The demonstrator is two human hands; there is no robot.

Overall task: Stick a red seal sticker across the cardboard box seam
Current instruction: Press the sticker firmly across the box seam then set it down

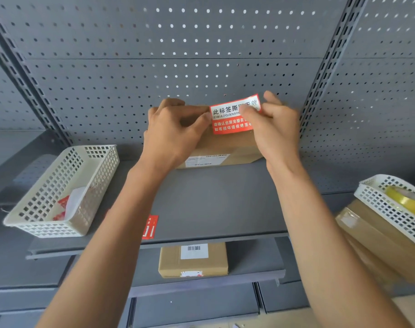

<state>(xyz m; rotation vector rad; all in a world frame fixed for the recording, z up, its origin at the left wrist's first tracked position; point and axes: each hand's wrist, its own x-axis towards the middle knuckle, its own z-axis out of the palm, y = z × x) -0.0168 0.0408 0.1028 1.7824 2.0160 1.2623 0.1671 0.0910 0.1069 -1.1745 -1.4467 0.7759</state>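
Observation:
A brown cardboard box (pixel 227 147) lies on the grey shelf, against the pegboard. Above its top I hold a red seal sticker (pixel 230 119) with a white band of black characters. My right hand (pixel 273 129) pinches the sticker's right end between thumb and fingers. My left hand (pixel 173 131) pinches its left edge with thumb and forefinger, with my palm over the box's left part. The sticker hangs a little tilted over the box's far top edge. My hands hide the box's seam.
A white perforated basket (pixel 59 192) with red stickers and backing paper stands at the left. Another red sticker (pixel 150 227) lies near the shelf's front edge (pixel 201 240). A second box (pixel 193 259) sits on the lower shelf. At right, a basket (pixel 391 209) holding a tape roll (pixel 406 197) rests on stacked boxes.

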